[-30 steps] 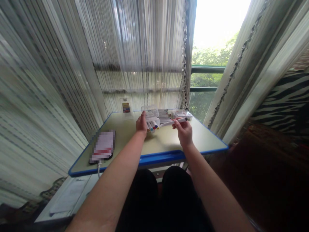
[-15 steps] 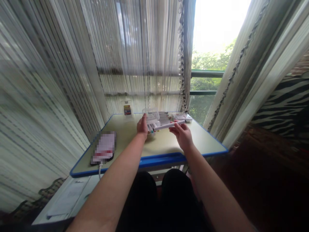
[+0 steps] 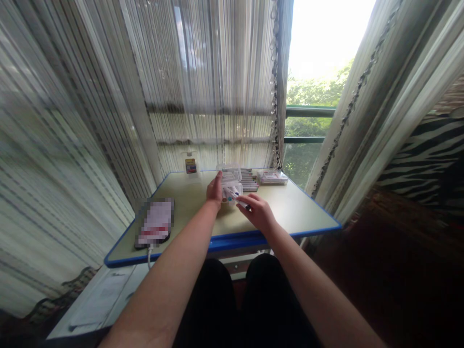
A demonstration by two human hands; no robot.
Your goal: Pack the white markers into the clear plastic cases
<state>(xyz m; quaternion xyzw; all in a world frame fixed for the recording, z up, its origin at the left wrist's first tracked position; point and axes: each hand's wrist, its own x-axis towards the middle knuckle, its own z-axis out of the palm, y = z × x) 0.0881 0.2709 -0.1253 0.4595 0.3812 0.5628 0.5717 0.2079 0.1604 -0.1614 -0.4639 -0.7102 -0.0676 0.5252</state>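
Observation:
My left hand (image 3: 214, 190) is closed on the left side of a clear plastic case (image 3: 229, 173) with its lid raised. Several markers with coloured ends lie inside the case, pointing toward me. Between the thumb and fingers of my right hand (image 3: 258, 209) is a white marker (image 3: 243, 204) with a dark end, its far part at the case's opening. How deep it sits among the other markers is hard to make out. Behind and to the right of the case, several loose markers (image 3: 249, 180) lie side by side on the table.
A second clear case (image 3: 272, 177) rests at the table's back right. The small table (image 3: 297, 208) has a blue edge. A phone (image 3: 155, 222) with a white cable lies at left. A clear container with a yellow label (image 3: 190, 166) stands at the back, before the curtains.
My right hand has moved down and left, bringing the marker from across the case's front to lengthwise at its opening. My left hand keeps its hold on the case.

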